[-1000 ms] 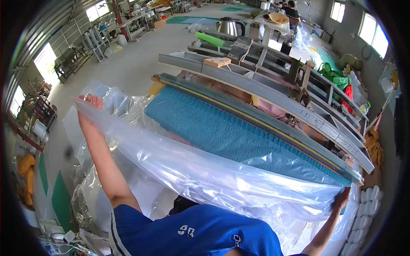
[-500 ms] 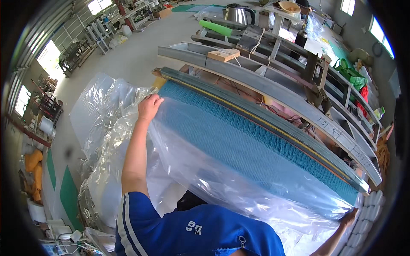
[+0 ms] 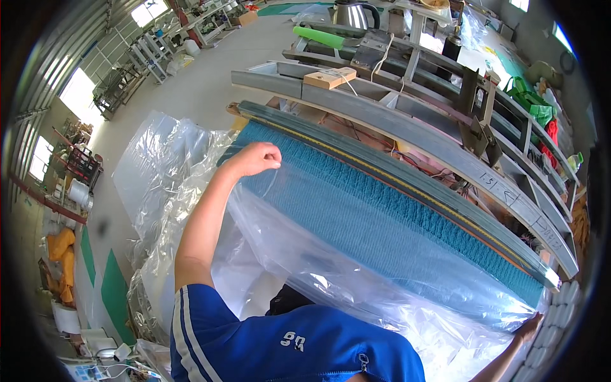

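Here, hands (image 3: 258, 159) gripping clear plastic sheet (image 3: 331, 267)

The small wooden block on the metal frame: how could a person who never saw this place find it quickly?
Start at the long teal knitted fabric, then look beyond it to the grey metal frame. The wooden block lies on its far beam, the only pale, bare-wood piece there.

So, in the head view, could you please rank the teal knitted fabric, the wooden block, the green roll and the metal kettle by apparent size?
1. Teal knitted fabric, by far the largest.
2. Green roll and metal kettle: similar, and the kettle is cut off by the frame, so unranked.
3. Wooden block, though it is nearer the camera.
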Available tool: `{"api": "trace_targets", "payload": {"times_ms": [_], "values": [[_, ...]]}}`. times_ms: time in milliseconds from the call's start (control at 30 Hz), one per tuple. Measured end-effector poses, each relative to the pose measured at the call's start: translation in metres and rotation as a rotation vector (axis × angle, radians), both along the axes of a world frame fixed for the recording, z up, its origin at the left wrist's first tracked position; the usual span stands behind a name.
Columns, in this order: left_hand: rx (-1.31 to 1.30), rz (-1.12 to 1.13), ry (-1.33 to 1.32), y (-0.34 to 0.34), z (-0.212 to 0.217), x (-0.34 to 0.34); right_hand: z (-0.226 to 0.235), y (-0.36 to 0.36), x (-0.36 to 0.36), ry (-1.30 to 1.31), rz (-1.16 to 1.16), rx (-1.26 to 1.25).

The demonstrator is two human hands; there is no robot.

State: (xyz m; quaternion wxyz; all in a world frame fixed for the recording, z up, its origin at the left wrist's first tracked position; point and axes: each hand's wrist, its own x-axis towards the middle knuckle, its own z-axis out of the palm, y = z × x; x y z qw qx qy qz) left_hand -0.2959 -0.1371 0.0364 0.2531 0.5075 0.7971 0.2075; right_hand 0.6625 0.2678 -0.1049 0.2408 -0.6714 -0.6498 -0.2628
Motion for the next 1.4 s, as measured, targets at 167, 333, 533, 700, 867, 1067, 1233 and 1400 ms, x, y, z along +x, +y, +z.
{"api": "trace_targets", "payload": {"times_ms": [167,333,533,700,867,1067,1233,1400], "values": [[0.158,0.127,0.286,0.005,-0.013,-0.002,0.005,0.0,0.011,0.025,-0.034,0.061],[0.086,0.065,0.497,0.005,-0.014,-0.007,0.043,-0.006,0.038,0.276,-0.102,-0.046],[0.178,-0.014,0.762,0.006,-0.008,0.002,0.08,-0.009,0.089,0.568,-0.062,-0.054],[0.069,-0.106,0.643,-0.007,-0.004,0.001,0.089,-0.005,0.106,0.805,0.001,-0.087],[0.343,-0.013,0.389,-0.03,-0.024,-0.007,0.08,-0.006,0.108,1.032,0.057,-0.126],[0.653,0.421,-0.123,-0.051,-0.02,0.005,0.047,-0.02,0.116,1.396,0.236,-0.124],[1.22,0.825,-0.472,-0.038,0.026,-0.002,0.077,-0.002,0.041,1.508,0.397,-0.059],[1.569,1.124,0.134,-0.082,0.184,-0.112,0.287,-0.017,-0.043,0.803,0.582,0.326]]}}
